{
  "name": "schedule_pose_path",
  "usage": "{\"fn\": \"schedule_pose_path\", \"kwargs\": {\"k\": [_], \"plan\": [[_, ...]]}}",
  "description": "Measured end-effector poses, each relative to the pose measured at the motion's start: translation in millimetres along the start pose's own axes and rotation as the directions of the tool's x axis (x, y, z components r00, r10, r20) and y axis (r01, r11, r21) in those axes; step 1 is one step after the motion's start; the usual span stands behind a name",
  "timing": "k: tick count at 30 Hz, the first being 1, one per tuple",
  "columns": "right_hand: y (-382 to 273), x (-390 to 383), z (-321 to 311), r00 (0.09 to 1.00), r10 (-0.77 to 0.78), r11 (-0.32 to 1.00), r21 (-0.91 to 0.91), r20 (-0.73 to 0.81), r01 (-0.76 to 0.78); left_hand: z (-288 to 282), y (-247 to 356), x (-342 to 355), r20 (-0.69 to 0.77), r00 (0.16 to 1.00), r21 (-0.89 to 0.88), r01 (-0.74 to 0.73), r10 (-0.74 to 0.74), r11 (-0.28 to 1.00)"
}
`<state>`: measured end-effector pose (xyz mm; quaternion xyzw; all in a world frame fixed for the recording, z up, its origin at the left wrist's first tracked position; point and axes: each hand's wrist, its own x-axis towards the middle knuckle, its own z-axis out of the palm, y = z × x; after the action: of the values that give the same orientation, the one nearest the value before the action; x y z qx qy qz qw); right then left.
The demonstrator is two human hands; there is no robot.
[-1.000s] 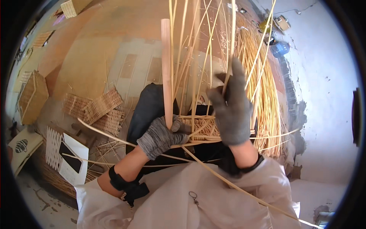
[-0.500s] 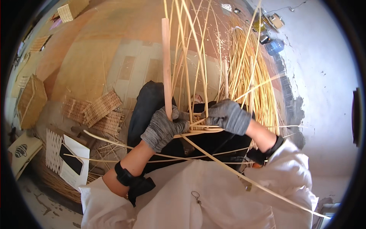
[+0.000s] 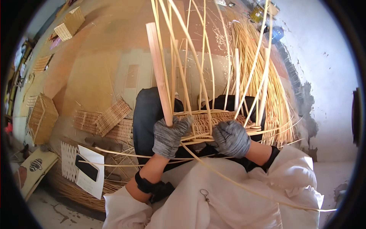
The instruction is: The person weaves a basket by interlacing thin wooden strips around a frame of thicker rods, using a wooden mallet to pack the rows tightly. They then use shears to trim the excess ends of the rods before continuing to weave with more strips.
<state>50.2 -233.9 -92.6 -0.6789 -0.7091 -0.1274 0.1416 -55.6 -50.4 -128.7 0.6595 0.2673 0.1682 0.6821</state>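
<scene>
A partly woven wicker basket (image 3: 217,119) rests across my lap, its flat woven base showing between my hands. Long pale rods (image 3: 201,70) and a thick wooden stick (image 3: 158,66) stand up from its edges. My left hand (image 3: 169,135), in a grey knitted glove, is closed on the basket's near left corner, at the foot of the thick stick. In a matching glove, my right hand (image 3: 231,139) is closed at the near edge, right of the middle, on a rod there. The fingertips of both hands are partly hidden. One loose rod (image 3: 244,186) runs from the near edge over my white clothing.
A large bundle of rods (image 3: 263,84) lies at the right along the wall. Woven panels (image 3: 112,116) lie on the floor at left. Beyond them is a wicker box (image 3: 42,118). A dark phone (image 3: 87,168) lies on a white sheet, lower left.
My right hand has come nearer to me along the basket's edge, with its fingers now curled into a fist. The basket has tilted, so its woven base shows more. The thick stick leans further left.
</scene>
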Motion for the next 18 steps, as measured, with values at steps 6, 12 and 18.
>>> {"fn": "schedule_pose_path", "kwargs": {"k": [6, 12, 18], "plan": [[-4.0, -8.6, 6.5, 0.964, 0.264, 0.952, -0.167, 0.028, -0.256, -16.8, -13.1, 33.3, 0.276, 0.954, -0.322, -0.022, 0.116, 0.946], [-4.9, 5.1, -13.2, 0.891, 0.433, 0.901, -0.1, 0.138, -0.423, -16.4, -25.3, 26.5, 0.232, 0.967, -0.297, -0.031, 0.104, 0.954], [-35.0, 17.7, -22.8, 0.785, 0.607, 0.794, -0.129, 0.121, -0.594, -0.7, -32.4, 21.5, 0.036, 0.999, -0.483, 0.001, 0.018, 0.876]]}}
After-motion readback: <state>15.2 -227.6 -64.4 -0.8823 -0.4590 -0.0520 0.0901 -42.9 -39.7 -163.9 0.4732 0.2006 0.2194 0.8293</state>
